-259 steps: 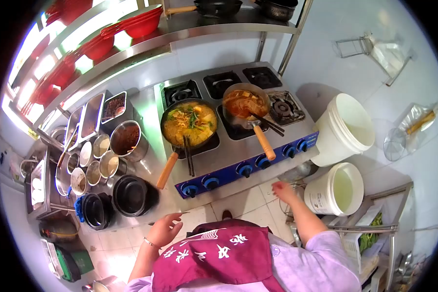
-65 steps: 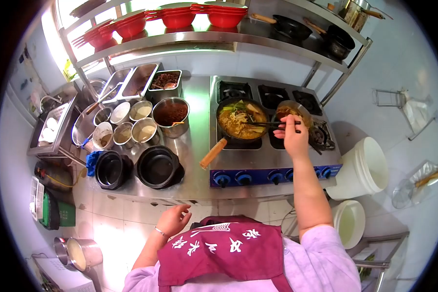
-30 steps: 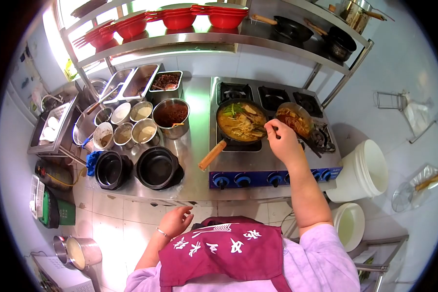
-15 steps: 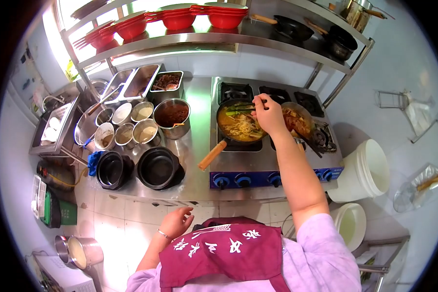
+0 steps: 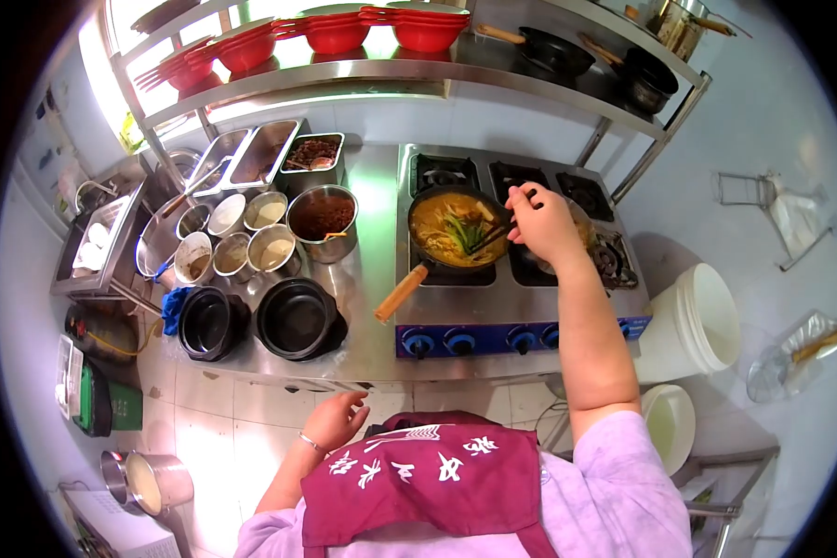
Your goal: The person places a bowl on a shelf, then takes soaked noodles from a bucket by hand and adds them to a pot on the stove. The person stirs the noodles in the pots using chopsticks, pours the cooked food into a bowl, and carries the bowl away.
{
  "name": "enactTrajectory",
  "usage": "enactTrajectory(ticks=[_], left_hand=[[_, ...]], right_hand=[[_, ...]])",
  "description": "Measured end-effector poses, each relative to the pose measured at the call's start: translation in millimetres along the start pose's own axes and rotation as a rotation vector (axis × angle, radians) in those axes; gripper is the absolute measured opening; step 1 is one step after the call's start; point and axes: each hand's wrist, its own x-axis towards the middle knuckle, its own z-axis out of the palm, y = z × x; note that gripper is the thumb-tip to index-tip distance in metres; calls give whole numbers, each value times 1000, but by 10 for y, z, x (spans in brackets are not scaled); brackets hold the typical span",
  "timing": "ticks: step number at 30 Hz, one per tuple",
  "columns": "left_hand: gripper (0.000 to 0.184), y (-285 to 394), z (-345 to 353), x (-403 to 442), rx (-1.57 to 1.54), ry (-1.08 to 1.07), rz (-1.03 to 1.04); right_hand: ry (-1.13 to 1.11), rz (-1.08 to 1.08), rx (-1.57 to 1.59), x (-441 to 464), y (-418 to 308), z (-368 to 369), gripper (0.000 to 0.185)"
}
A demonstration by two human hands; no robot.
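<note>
My right hand [image 5: 541, 221] is closed on dark chopsticks [image 5: 495, 238] over the stove. Their tips reach into a black pan [image 5: 421, 259] with a wooden handle [image 5: 402, 293]. Inside the pan is yellow-brown broth [image 5: 434, 218] with pale noodle-like strands. A bunch of green vegetables [image 5: 465, 233] lies in the middle, at the chopstick tips. Behind my right hand and wrist, a second pan [image 5: 581, 223] is mostly hidden. My left hand [image 5: 338, 420] hangs in front of the counter edge, fingers loosely spread, holding nothing.
Two black pots [image 5: 299, 321] stand on the counter's left front. Behind them are several metal cups [image 5: 272, 249], a pot of dark red sauce [image 5: 324, 216] and metal trays. Red bowls [image 5: 428, 33] sit on the overhead shelf [image 5: 363, 70]. White buckets [image 5: 707, 316] flank the stove.
My right hand has moved slightly right and toward me. The green vegetables went from the pan's far side to its middle. My left hand stays about where it was.
</note>
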Motion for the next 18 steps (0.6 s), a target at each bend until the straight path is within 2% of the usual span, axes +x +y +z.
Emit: enactTrajectory(ticks=[2,6,10,12,14,16,18], left_hand=[[32,11,-5,4,-13,2,17],[32,18,-13,-4,-13,11,21],[32,-1,-33,-16,-30,20,12],[32,-14,-24,-23,-32,23,13],[32,-9,-24,-25,-5,14,7],[32,17,-28,-33,-5,16,2],[32,5,-29,-37,-7,18,-4]], right_hand=[[-57,-28,3,-15,58,96,32],[-20,-26,112,-9,124,57,29],[30,15,131,-151,-238,-227,30],[7,9,131,-194,-270,-209,31],[-128,-86,162,-216,-197,-71,30],[-221,-161,-11,-228,-62,80,22],[-118,-300,-228,-288,-22,252,26]])
